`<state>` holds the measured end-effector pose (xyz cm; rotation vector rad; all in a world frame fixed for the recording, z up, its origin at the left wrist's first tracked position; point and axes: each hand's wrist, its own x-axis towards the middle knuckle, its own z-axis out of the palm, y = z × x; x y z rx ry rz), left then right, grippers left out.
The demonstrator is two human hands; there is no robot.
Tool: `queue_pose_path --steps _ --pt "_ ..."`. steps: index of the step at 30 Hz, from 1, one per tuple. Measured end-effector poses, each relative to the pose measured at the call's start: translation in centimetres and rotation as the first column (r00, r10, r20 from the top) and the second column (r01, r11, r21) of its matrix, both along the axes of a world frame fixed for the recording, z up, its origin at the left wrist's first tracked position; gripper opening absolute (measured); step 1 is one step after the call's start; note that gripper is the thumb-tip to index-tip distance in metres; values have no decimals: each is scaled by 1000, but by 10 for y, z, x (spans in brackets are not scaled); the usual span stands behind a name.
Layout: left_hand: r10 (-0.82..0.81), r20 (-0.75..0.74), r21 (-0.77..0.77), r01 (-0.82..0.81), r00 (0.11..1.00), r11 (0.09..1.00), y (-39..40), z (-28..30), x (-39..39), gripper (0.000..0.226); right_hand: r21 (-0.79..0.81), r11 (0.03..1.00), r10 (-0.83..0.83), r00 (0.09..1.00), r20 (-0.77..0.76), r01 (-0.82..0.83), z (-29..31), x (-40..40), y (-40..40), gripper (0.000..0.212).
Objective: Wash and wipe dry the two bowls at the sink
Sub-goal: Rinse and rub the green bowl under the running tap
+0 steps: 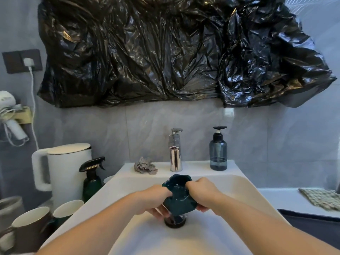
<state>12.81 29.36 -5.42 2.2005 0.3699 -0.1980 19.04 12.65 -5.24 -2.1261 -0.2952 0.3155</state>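
Head view. Fingers (191,184) of right hand (202,192): curled over rim of dark teal bowl (179,195), gripping it. Left hand (156,199): fingers curled round the bowl's opposite side and underneath, gripping. Bowl: tilted, held between both hands over the drain (174,222) of white sink (248,188). Forearms: both reach forward from lower frame, converging at the bowl. Behind, on sink ledge: crumpled grey cloth (145,165), chrome tap (176,150), blue pump bottle (218,150).
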Motion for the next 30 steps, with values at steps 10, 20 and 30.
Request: queue_pose_path --steps 10,20,30 --pt "54 285 148 -99 957 984 6 -16 3 24 -51 996 85 986 142 -79 -1 -8 6 18" --pt "-57 496 251 -80 866 965 11 -17 0 17 -91 984 172 941 291 -152 -2 -6 2 21" --pt "-89 610 297 -123 788 947 11 -15 -4 22 -45 981 190 908 373 -186 -4 -4 1 30"
